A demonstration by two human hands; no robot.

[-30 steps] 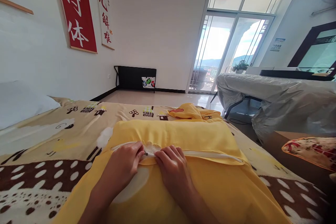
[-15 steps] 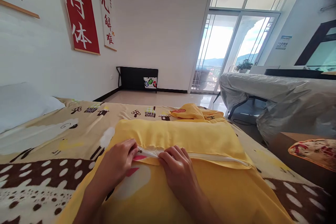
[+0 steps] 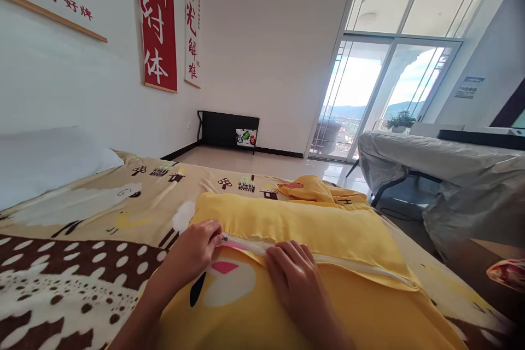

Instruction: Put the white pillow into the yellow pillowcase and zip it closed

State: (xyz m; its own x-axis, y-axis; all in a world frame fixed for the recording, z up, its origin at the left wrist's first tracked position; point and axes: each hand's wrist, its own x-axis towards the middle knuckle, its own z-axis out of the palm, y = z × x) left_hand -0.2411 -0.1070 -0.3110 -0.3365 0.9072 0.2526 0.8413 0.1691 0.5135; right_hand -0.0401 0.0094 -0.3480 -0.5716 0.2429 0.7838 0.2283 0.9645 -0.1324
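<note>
A yellow fabric cover [image 3: 361, 301] with a pink, white and black print lies over the bed in front of me. A white zipper [image 3: 356, 266] runs across it, below a puffed yellow fold [image 3: 303, 221]. At the zipper's left end, my left hand [image 3: 202, 243] pinches the small dark zipper pull. My right hand [image 3: 291, 268] has its fingers bent together over the zipper's lower edge, gripping the fabric there. Under the palms the cover is hidden.
The patterned bedsheet [image 3: 159, 199] spreads beneath, with a white pillow [image 3: 57, 158] at the left. Behind the fold lies a crumpled yellow cloth [image 3: 311, 188]. At the right stand a plastic-covered table [image 3: 443, 147] and a cardboard box [image 3: 484, 262].
The view has turned left, so the room appears further right. My right hand sits slightly further from my left hand along the zipper. Both keep their hold.
</note>
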